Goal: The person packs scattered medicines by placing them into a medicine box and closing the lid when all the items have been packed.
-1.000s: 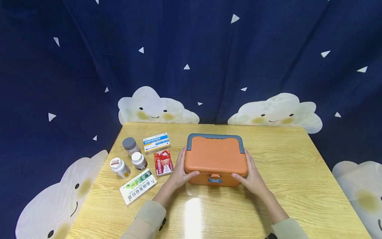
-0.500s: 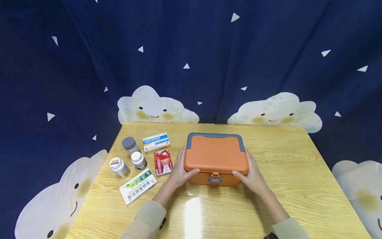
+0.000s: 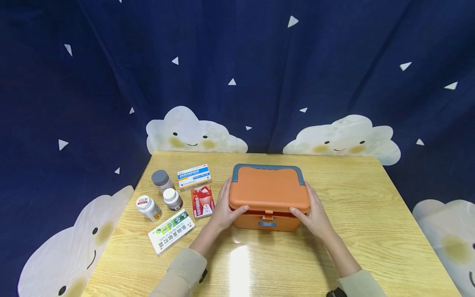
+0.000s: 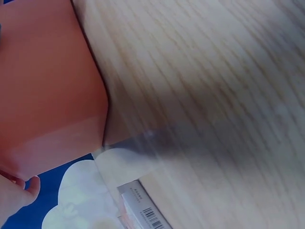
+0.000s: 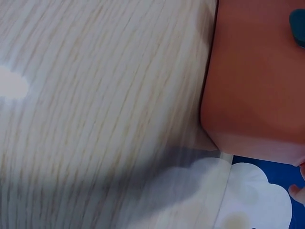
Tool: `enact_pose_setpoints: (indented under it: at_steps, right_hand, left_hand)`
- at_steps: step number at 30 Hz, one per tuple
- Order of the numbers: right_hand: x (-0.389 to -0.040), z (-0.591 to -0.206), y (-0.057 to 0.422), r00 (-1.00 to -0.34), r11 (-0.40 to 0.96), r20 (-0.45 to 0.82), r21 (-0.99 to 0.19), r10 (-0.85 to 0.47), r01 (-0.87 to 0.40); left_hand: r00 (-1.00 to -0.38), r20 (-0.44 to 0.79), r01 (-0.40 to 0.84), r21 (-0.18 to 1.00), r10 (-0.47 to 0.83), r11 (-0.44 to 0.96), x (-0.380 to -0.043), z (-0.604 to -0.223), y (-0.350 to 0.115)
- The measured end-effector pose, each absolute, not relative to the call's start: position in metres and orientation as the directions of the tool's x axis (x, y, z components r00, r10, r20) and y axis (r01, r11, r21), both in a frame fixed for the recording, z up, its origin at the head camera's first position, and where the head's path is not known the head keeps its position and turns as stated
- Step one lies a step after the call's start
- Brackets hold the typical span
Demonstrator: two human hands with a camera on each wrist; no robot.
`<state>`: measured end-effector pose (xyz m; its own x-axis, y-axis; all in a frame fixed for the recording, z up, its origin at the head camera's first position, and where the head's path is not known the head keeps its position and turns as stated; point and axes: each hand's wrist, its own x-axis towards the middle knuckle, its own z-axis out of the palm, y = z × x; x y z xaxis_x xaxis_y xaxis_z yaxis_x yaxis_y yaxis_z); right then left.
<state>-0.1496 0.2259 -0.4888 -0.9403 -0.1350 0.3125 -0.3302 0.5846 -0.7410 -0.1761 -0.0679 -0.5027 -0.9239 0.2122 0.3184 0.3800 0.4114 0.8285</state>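
- Dark blue curtain (image 3: 208,49) with smiling clouds hangs behind a wood-grain surface (image 3: 363,206), where an orange box (image 3: 248,223) stands upright near the middle.
- Left hand (image 3: 223,212) and right hand (image 3: 317,216) grasp the lid (image 3: 269,185) from opposite sides, thumbs at its front edge, a two-sided hold that likely keeps it level and the box from swiveling.
- Beneath that edge a gap shows; the latch (image 3: 268,215) hangs there, apparently unfastened, while the interior stays hidden.
- Grey-capped bottle (image 3: 161,180), small white-capped bottle (image 3: 172,199) and label-topped bottle (image 3: 149,208) stand upright to the left, probably steadiest on their bases.
- Blue-and-white carton (image 3: 194,177), red carton (image 3: 203,202) and green-and-white carton (image 3: 172,232) lie flat nearby, grouped on one side, presumably so both arms have room.
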Motion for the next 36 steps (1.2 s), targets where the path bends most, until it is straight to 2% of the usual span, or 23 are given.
enact_pose_setpoints:
  at_steps: [12, 25, 30, 36]
  right_hand:
    - [-0.151, -0.477, 0.222, -0.952, 0.553, 0.291, -0.780, -0.090, -0.291]
    - [-0.153, -0.467, 0.219, -0.970, 0.516, 0.241, -0.827, -0.034, -0.224]
    - [-0.155, -0.468, 0.220, -0.957, 0.502, 0.290, -0.825, -0.021, -0.261]
    - [-0.159, -0.471, 0.221, -0.890, 0.452, 0.456, -0.790, -0.020, -0.415]
  left_hand:
    - [-0.925, 0.336, 0.381, 0.824, 0.180, 0.420, -0.180, -0.495, -0.065]
    - [-0.896, 0.408, 0.443, 0.807, 0.173, 0.391, -0.186, -0.484, -0.061]
    - [-0.906, 0.388, 0.422, 0.812, 0.167, 0.402, -0.187, -0.481, -0.060]
    - [-0.916, 0.377, 0.398, 0.817, 0.136, 0.416, -0.190, -0.473, -0.059]
